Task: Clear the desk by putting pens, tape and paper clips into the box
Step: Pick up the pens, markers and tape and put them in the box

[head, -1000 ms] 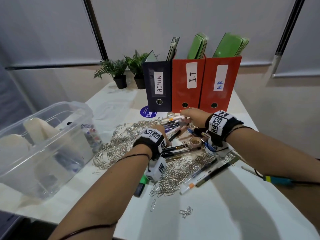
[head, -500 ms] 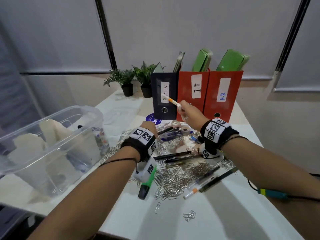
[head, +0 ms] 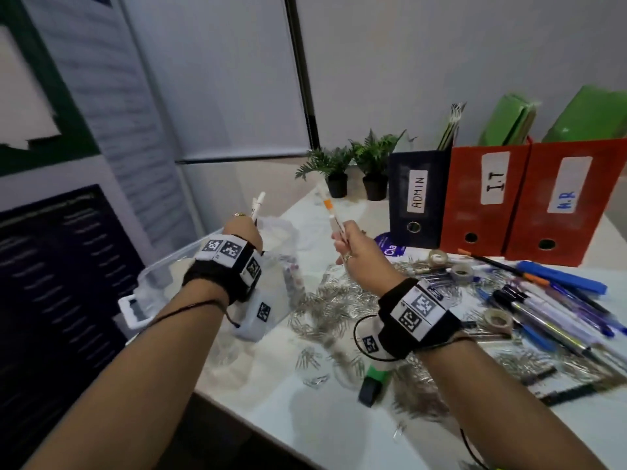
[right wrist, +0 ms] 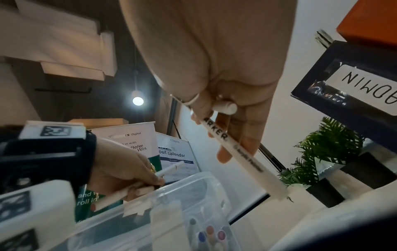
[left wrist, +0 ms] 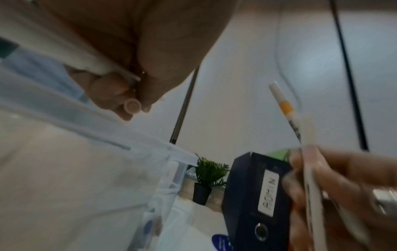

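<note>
The left hand [head: 242, 234] is raised above the clear plastic box [head: 149, 283] at the left edge of the worktop [head: 339, 432]. Its fingers [left wrist: 111, 91] are curled round a white pen [head: 257, 208], which points up and away from the person in the head view. The left wrist view shows the round butt end of this pen protruding between the curled fingers, with the box rim just below.

The right hand [head: 358, 254] is held in the air to the right of the box, over the near edge of the paper clips [head: 332, 300]. Its fingers [right wrist: 244, 135] are clamped on a white marker with an orange band [head: 330, 213], tilted with its capped end up. The right wrist view shows printed lettering along the marker barrel and several coloured pen ends inside the box.

On the worktop to the right lie a group of pens [head: 549, 310] and three tape rolls [head: 497, 320], among scattered paper clips. A green highlighter [head: 373, 385] lies near the front edge, below the right wrist.

At the back stand three file boxes [head: 485, 198] labelled ADMIN, I.T and H.R, with two small potted plants [head: 356, 167] to their left.
</note>
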A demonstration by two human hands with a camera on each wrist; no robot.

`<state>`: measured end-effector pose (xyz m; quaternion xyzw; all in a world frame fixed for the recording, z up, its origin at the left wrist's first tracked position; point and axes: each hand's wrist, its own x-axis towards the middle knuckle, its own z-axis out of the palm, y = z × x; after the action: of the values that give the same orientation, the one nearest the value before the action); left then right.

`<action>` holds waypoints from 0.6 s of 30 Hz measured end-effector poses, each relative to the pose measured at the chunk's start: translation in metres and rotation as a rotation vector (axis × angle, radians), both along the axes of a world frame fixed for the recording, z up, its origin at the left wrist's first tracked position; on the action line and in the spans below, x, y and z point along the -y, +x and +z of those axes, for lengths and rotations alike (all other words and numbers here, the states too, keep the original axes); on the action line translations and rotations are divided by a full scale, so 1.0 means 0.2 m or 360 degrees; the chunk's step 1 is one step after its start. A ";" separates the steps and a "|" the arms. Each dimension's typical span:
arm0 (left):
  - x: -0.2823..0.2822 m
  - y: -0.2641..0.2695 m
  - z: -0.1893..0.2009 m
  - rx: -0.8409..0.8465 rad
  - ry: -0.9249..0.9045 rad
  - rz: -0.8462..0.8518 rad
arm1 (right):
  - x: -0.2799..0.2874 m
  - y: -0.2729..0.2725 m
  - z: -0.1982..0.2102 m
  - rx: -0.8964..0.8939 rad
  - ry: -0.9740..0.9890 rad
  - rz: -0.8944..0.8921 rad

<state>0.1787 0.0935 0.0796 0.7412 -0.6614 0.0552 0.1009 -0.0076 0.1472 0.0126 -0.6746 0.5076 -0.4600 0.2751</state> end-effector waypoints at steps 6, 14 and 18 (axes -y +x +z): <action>0.12 0.01 0.01 0.0137 0.0284 0.0037 | 0.01 -0.02 -0.05 -0.0038 0.0097 0.0046; 0.52 0.17 -0.18 -0.0165 0.0604 0.0177 | 0.03 -0.12 -0.11 0.0135 0.0180 0.0095; 0.45 0.11 -0.14 -0.0913 0.0646 0.0256 | 0.06 -0.17 -0.12 0.0190 0.0187 0.0042</action>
<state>0.1999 0.0041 0.0506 0.7812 -0.5431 -0.2797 0.1285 -0.0414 0.1350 -0.0107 -0.6353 0.5073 -0.4652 0.3501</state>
